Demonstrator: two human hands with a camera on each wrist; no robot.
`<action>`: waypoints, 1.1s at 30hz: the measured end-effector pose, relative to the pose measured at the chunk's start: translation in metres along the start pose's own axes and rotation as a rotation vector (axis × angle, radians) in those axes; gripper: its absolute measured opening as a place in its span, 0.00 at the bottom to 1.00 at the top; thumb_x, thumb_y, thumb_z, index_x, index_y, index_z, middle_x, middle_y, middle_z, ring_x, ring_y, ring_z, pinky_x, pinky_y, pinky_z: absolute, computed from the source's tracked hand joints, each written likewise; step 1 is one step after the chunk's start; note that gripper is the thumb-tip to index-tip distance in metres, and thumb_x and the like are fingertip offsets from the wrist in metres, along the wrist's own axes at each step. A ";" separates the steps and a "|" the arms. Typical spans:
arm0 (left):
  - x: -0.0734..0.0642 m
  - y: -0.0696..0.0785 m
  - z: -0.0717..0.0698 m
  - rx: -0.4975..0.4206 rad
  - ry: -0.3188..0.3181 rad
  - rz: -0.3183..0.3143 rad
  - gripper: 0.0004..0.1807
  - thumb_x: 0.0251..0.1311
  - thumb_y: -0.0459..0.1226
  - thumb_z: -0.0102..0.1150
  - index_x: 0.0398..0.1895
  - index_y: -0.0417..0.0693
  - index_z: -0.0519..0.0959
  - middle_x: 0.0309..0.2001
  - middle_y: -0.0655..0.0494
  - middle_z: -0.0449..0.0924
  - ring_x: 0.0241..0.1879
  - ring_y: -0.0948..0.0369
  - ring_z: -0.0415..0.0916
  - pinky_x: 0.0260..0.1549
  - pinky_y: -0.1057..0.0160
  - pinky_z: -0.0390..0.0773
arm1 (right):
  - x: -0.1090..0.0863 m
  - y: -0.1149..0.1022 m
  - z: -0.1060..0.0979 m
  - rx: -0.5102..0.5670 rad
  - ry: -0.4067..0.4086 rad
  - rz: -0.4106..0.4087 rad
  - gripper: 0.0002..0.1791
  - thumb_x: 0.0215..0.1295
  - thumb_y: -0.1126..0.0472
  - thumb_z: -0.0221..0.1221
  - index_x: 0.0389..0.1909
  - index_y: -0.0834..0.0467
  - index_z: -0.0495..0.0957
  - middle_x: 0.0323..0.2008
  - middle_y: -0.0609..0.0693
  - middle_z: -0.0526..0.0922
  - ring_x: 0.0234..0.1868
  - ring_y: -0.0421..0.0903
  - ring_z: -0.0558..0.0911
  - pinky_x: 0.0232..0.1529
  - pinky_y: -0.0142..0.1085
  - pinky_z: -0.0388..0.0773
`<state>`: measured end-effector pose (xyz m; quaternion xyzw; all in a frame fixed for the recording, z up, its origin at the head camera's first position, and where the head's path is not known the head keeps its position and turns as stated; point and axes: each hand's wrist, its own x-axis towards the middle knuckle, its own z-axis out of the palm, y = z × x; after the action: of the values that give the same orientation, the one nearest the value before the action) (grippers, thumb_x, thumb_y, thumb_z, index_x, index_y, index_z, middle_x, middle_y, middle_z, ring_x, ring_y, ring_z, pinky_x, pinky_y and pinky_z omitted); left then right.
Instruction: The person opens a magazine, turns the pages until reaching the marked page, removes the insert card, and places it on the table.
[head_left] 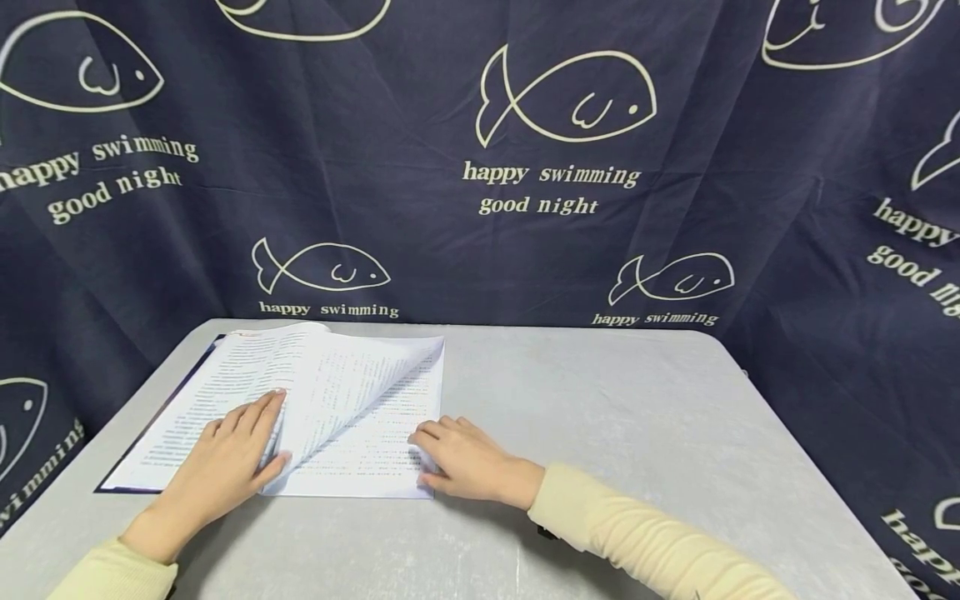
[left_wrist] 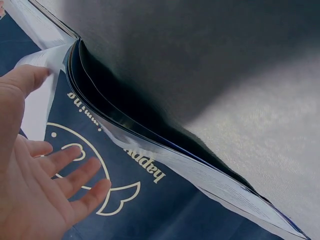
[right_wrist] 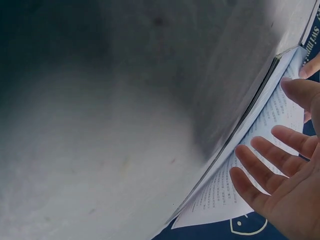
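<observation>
An open book (head_left: pixel 206 417) with a dark cover lies on the left part of the table, its pages full of printed lines. One leaf (head_left: pixel 341 375) is lifted and folds diagonally over the right-hand side, uncovering the page (head_left: pixel 375 458) below. My left hand (head_left: pixel 225 458) rests near the middle fold with fingers extended and thumb towards the leaf's lower corner. At the book's right edge, my right hand (head_left: pixel 472 462) touches the page with loosely bent fingers. Both wrist views show spread fingers: the left hand (left_wrist: pixel 50 185) and right hand (right_wrist: pixel 285 185) hold nothing visible.
The grey table (head_left: pixel 600 417) extends to the right of the book. Behind it and along both sides hangs a dark blue curtain (head_left: pixel 427 208) with white fish drawings and lettering.
</observation>
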<state>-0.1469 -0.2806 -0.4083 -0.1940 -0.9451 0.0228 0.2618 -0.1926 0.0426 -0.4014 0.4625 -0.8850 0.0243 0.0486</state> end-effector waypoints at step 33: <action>0.001 -0.003 0.007 -0.002 0.047 0.120 0.28 0.66 0.55 0.25 0.55 0.58 0.73 0.56 0.45 0.72 0.52 0.41 0.69 0.37 0.42 0.69 | 0.000 -0.002 0.005 -0.057 0.002 -0.057 0.29 0.51 0.35 0.57 0.48 0.50 0.73 0.44 0.42 0.77 0.40 0.39 0.72 0.41 0.32 0.69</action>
<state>-0.1524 -0.2828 -0.4130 -0.2512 -0.9254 0.0330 0.2818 -0.1913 0.0405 -0.4066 0.4860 -0.8717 -0.0019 0.0632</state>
